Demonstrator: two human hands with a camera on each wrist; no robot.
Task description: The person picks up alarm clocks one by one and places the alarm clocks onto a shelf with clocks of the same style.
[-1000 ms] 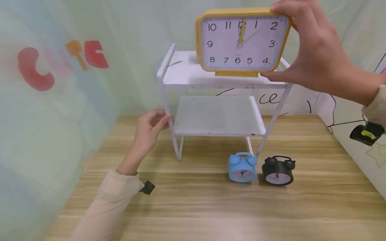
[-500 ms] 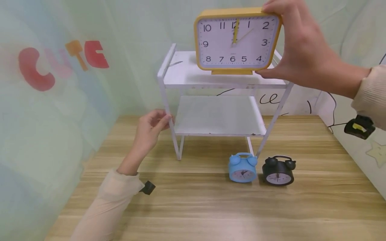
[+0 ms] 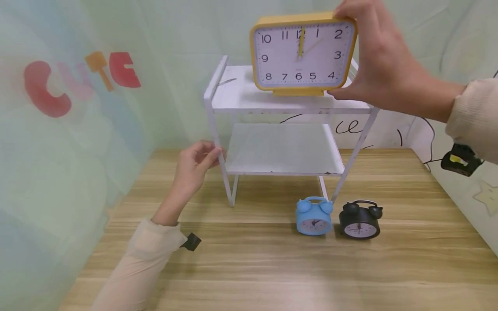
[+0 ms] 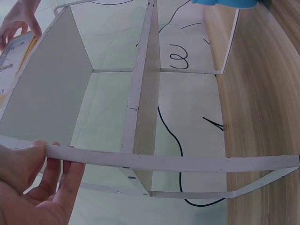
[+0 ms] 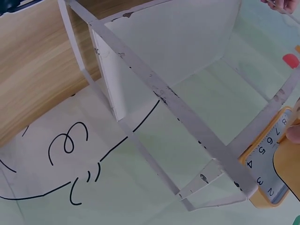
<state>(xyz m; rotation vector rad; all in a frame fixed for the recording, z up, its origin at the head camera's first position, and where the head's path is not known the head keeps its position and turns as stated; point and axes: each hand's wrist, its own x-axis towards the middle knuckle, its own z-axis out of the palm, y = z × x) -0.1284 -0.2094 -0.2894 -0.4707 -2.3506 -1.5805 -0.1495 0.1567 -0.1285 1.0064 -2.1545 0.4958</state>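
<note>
My right hand [image 3: 393, 65] grips the yellow desk clock [image 3: 303, 54] by its right side, fingers over the top edge and thumb below. The clock faces me and overlaps the top tier [image 3: 241, 97] of a white two-tier rack [image 3: 288, 111]. In the right wrist view, the clock's numbered face [image 5: 269, 161] shows beside the rack's end frame [image 5: 154, 86]. My left hand [image 3: 194, 166] pinches the rack's front left upright, thumb in front. The left wrist view shows that hand [image 4: 42, 185] on the white bar [image 4: 187, 161], with fingers curled behind it.
A light blue twin-bell alarm clock [image 3: 313, 216] and a black one [image 3: 359, 220] stand on the wooden table [image 3: 253, 268], by the rack's front right foot. The lower tier [image 3: 284, 149] is a flat white panel. Pale printed curtains [image 3: 97, 129] close in the back and sides.
My right hand and the yellow clock have moved left and a little farther back over the top tier. The left hand, rack and two alarm clocks keep their places.
</note>
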